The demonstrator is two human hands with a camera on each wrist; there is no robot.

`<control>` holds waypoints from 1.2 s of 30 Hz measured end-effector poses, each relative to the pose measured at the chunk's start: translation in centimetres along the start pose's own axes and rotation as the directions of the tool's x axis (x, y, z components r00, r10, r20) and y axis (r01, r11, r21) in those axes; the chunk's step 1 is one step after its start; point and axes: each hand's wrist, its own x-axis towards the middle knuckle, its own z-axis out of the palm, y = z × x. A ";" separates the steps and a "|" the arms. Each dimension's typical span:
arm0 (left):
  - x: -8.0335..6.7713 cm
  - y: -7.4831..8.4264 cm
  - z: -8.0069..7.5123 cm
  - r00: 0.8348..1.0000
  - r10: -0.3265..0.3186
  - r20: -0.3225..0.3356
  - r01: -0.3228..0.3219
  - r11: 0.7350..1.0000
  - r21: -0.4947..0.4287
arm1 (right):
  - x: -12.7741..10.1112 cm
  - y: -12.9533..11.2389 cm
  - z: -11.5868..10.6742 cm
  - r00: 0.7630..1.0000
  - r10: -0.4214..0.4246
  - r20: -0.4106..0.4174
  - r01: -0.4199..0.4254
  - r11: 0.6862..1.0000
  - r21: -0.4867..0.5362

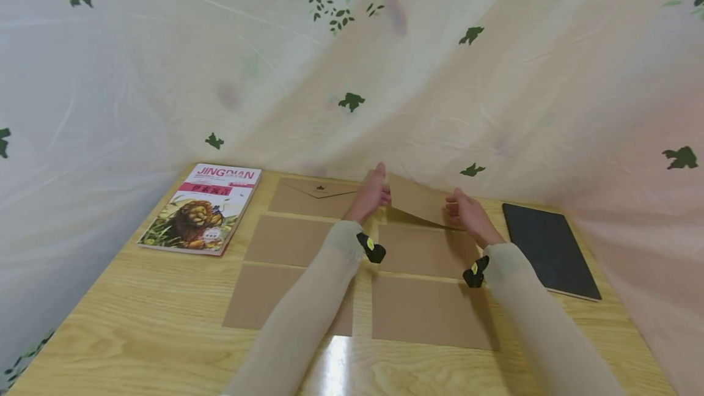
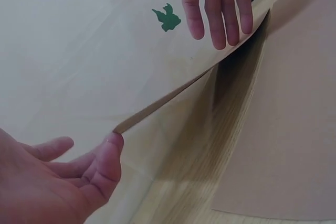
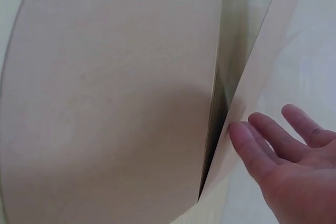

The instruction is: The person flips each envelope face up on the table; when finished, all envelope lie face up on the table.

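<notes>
A plain brown kraft envelope (image 1: 420, 199) is tilted up at the back right of the group, its front edge raised off the table. My left hand (image 1: 370, 195) is at its left end, thumb pointing up, a fingertip touching the envelope's corner in the left wrist view. My right hand (image 1: 470, 216) is at the other end. In the right wrist view its loosely extended fingers (image 3: 252, 148) touch the envelope's face. Just in front lie a flat brown envelope (image 1: 423, 250) and another (image 1: 429, 311) nearer me.
To the left, a flap-side-up envelope (image 1: 302, 194) with a crown mark lies behind two plain ones (image 1: 291, 240). A magazine (image 1: 200, 209) with a lion cover lies at the far left, a black notebook (image 1: 550, 249) at the right. A leaf-patterned curtain (image 1: 412, 90) hangs behind the table (image 1: 137, 322).
</notes>
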 end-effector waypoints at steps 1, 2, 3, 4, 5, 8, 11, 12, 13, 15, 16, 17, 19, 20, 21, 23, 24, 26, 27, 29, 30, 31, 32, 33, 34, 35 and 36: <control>0.0 0.1 -0.1 1.000 0.011 0.004 -0.011 1.000 -0.010 | 0.0 0.0 0.0 1.000 -0.006 -0.001 0.006 1.000 0.008; 0.0 0.2 -0.2 1.000 0.019 0.006 -0.019 1.000 -0.019 | 0.0 0.1 0.1 1.000 -0.011 -0.003 0.011 1.000 0.018; 0.0 0.3 -0.3 1.000 0.024 0.008 -0.024 0.999 -0.021 | 0.1 0.1 0.1 1.000 -0.018 -0.007 0.018 0.999 0.029; 0.0 0.4 -0.4 0.999 0.030 0.010 -0.030 0.999 -0.020 | 0.1 0.1 0.2 1.000 -0.029 -0.009 0.029 0.999 0.039; 0.0 0.5 -0.5 0.999 0.035 0.009 -0.035 0.999 -0.015 | 0.1 0.1 0.3 0.999 -0.038 -0.011 0.039 0.998 0.045; -0.1 0.8 -0.6 0.998 0.056 -0.001 -0.056 0.998 -0.003 | 0.2 0.0 0.7 0.998 -0.058 -0.025 0.060 0.996 0.064; -0.3 1.3 -0.8 0.997 0.080 -0.004 -0.080 0.997 -0.013 | 0.2 -0.3 1.0 0.997 -0.075 -0.035 0.077 0.994 0.076; -0.4 1.5 -0.8 0.996 0.087 -0.003 -0.087 0.996 -0.018 | 0.2 -0.4 1.1 0.996 -0.078 -0.038 0.081 0.993 0.083; -0.4 1.6 -0.9 0.995 0.095 0.001 -0.095 0.995 -0.029 | 0.2 -0.5 1.2 0.996 -0.084 -0.040 0.087 0.992 0.091; -0.5 1.9 -1.0 0.994 0.112 0.015 -0.111 0.993 -0.045 | 0.1 -0.7 1.5 0.994 -0.097 -0.041 0.101 0.990 0.098; -0.6 2.1 -1.1 0.992 0.122 0.021 -0.121 0.991 -0.053 | 0.1 -0.8 1.6 0.994 -0.102 -0.042 0.106 0.989 0.099; -0.6 2.2 -1.2 0.991 0.132 0.026 -0.130 0.990 -0.061 | 0.0 -0.9 1.7 0.993 -0.109 -0.043 0.113 0.989 0.098; -0.7 2.5 -1.3 0.987 0.157 0.036 -0.154 0.985 -0.076 | 0.0 -1.1 1.9 0.992 -0.120 -0.046 0.124 0.987 0.100; -0.7 2.6 -1.3 0.984 0.172 0.041 -0.168 0.982 -0.082 | -0.1 -1.1 2.0 0.991 -0.123 -0.046 0.127 0.987 0.097; -0.8 2.7 -1.3 0.982 0.185 0.045 -0.180 0.980 -0.089 | -0.1 -1.2 2.1 0.991 -0.123 -0.046 0.127 0.988 0.093; -0.9 3.0 -1.4 0.976 0.210 0.055 -0.204 0.974 -0.098 | -0.1 -1.3 2.2 0.991 -0.125 -0.049 0.128 0.988 0.085; -0.9 3.2 -1.4 0.973 0.222 0.062 -0.215 0.971 -0.104 | -0.2 -1.5 2.3 0.990 -0.129 -0.049 0.133 0.987 0.090; -1.1 3.6 -1.4 0.967 0.245 0.071 -0.236 0.965 -0.113 | -0.3 -1.7 2.5 0.990 -0.136 -0.046 0.140 0.986 0.090; -1.2 3.8 -1.4 0.964 0.255 0.076 -0.245 0.963 -0.115 | -0.4 -1.9 2.6 0.989 -0.139 -0.047 0.143 0.985 0.093; -1.4 4.1 -1.4 0.958 0.274 0.084 -0.263 0.957 -0.122 | -0.5 -2.0 2.8 0.987 -0.152 -0.047 0.156 0.982 0.106; -1.5 4.2 -1.3 0.955 0.284 0.089 -0.272 0.954 -0.126 | -0.6 -2.2 2.9 0.986 -0.159 -0.045 0.163 0.980 0.113; -1.6 4.4 -1.3 0.951 0.294 0.094 -0.281 0.951 -0.128 | -0.7 -2.3 3.0 0.986 -0.163 -0.044 0.167 0.979 0.115; -1.6 4.5 -1.3 0.948 0.304 0.099 -0.290 0.948 -0.130 | -0.8 -2.4 3.1 0.985 -0.169 -0.044 0.173 0.978 0.116; -1.7 4.7 -1.3 0.944 0.314 0.105 -0.300 0.945 -0.132 | -0.8 -2.5 3.3 0.984 -0.175 -0.043 0.179 0.977 0.117; -1.8 4.8 -1.3 0.940 0.325 0.109 -0.310 0.941 -0.134 | -0.9 -2.7 3.4 0.982 -0.184 -0.041 0.187 0.975 0.119; -1.8 4.9 -1.3 0.936 0.333 0.111 -0.319 0.939 -0.131 | -0.9 -2.9 3.5 0.981 -0.191 -0.039 0.195 0.974 0.116; -1.9 5.1 -1.3 0.933 0.340 0.115 -0.325 0.937 -0.130 | -1.0 -3.1 3.6 0.979 -0.199 -0.035 0.202 0.973 0.114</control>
